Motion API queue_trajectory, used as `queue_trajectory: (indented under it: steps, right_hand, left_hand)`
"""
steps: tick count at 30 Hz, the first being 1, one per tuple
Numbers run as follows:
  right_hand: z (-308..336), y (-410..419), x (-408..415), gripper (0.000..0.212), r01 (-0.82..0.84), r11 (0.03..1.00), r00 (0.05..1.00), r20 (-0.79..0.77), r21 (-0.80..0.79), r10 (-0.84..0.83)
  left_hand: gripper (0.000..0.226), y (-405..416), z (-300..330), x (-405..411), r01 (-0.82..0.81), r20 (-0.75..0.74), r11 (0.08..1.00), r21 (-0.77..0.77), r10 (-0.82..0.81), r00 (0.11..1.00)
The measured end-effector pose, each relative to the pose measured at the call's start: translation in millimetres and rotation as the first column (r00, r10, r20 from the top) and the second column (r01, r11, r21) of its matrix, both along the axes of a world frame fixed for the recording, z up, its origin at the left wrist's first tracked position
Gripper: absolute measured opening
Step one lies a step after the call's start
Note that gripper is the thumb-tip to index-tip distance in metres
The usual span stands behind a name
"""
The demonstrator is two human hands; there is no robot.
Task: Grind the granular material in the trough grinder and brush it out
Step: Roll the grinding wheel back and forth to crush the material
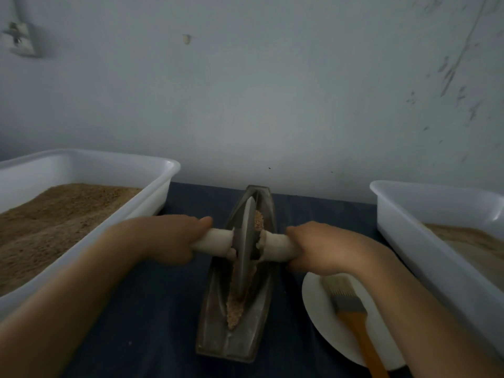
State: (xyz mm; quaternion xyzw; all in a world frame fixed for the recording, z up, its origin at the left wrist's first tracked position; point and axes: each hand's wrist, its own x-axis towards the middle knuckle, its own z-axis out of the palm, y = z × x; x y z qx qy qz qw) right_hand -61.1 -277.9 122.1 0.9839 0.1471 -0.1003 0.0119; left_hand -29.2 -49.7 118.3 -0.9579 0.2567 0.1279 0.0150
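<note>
While your left hand (166, 238) and right hand (316, 248) grip the axle handle (215, 240), the grinding wheel (245, 241) sits, seemingly mid-trough, in the trough grinder (240, 336) over granular material (233, 309).

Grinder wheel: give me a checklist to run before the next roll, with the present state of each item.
1. Left hand grips its end of the axle: ok.
2. Right hand grips the other end: ok.
3. Wheel sits upright in the trough: ok.
4. Grain lies in the groove ahead of and behind the wheel: ok.
5. Brush rests on the plate, out of the wheel's path: ok.
6. Grain ground fine enough to brush out: cannot tell.
</note>
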Motion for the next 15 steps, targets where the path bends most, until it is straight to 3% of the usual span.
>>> queue_trajectory:
  steps: [4,8,12,15]
  right_hand:
    - [10.7,0.3,-11.7,0.028,-0.032,0.999,0.993,-0.114,0.018,0.034]
    - [6.5,0.7,-5.2,0.022,-0.031,0.999,0.996,-0.078,0.025,0.032]
    - [-14.1,-2.3,13.7,0.017,-0.005,1.0,0.979,0.206,-0.002,0.005]
    - [-32.9,-7.3,29.4,0.021,-0.006,1.0,0.884,0.466,-0.008,0.009]
  left_hand:
    - [0.031,6.2,13.7,-11.4,0.02,-0.138,0.999,0.051,-0.013,0.99]
    - [0.028,4.8,7.2,-5.4,0.004,-0.122,1.0,0.011,-0.003,0.993]
    - [0.026,-0.7,-10.8,12.1,-0.001,0.109,0.998,-0.057,0.007,0.994]
    - [0.029,-4.0,-27.1,27.3,-0.021,0.355,0.996,-0.086,0.05,0.934]
